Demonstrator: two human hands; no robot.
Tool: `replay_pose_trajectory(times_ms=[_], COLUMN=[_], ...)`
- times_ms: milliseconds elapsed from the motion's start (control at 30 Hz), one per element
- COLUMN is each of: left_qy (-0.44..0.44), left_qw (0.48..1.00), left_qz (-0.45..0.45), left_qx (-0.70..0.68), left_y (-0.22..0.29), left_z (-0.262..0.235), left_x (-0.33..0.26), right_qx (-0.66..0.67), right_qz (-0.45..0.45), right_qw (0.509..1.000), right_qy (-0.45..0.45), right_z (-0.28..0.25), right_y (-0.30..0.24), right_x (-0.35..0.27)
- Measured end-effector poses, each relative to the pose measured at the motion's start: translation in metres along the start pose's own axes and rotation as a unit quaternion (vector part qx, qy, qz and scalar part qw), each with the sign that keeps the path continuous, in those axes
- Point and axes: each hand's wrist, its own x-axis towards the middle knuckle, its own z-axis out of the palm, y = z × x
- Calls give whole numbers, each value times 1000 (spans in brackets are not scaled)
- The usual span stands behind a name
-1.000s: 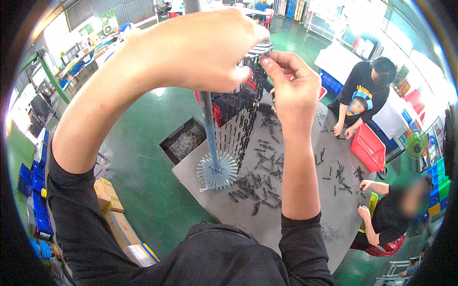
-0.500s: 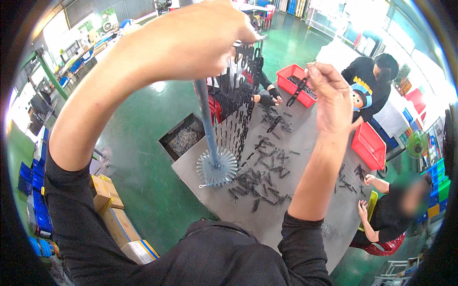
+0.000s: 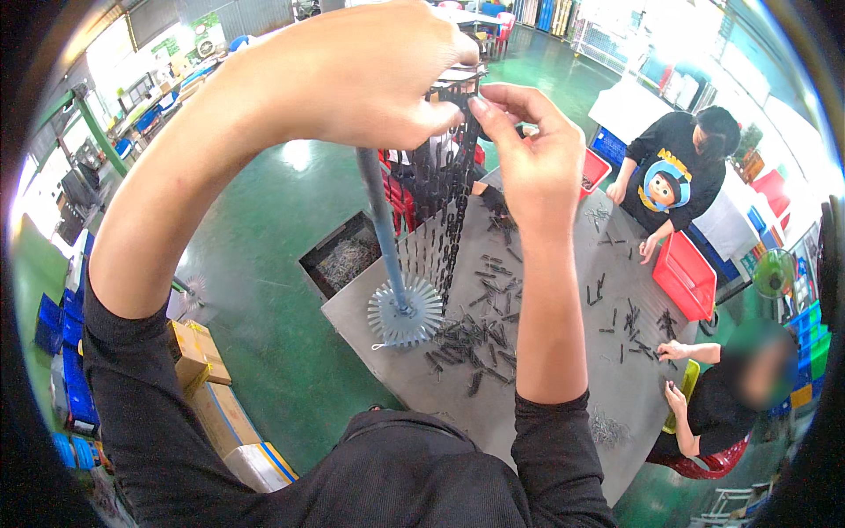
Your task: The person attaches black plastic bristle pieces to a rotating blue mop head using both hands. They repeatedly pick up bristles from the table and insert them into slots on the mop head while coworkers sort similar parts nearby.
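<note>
A matt grey metal table (image 3: 563,370) is seen, strewn with dark, probably plastic clips (image 3: 480,339). Beside the table, a glossy green floor (image 3: 264,264) and brown cardboard boxes (image 3: 207,387) are seen.

Factory floor, small-parts assembly hall. Green painted floor (image 3: 264,229), big grey worktable (image 3: 563,370) strewn with small black parts (image 3: 475,339), red bins (image 3: 687,277), blue crates (image 3: 75,396), cardboard boxes (image 3: 198,374), two seated workers (image 3: 673,180) sorting at the table.

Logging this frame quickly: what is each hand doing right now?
Left hand: closed on the top of the rack of hanging black parts.
Right hand: fingertips pinched at the rack's top; what they grip cannot be told.
</note>
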Motion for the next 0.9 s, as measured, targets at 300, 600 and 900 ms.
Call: replay_pose_trajectory(times_ms=[300, 600, 900], left_qy=[28, 30, -15], left_qw=[997, 996, 994], left_qz=[19, 50, -23], left_qx=[72, 74, -107], left_y=[-3, -14, -2], left_z=[13, 11, 1], left_x=[0, -9, -3], right_qx=[113, 156, -90], right_qz=[88, 196, -5], right_qw=[989, 966, 996], right_qy=[-24, -65, -27], right_z=[2, -94, -52], right_y=[-3, 32, 10], right_x=[-2, 10, 0])
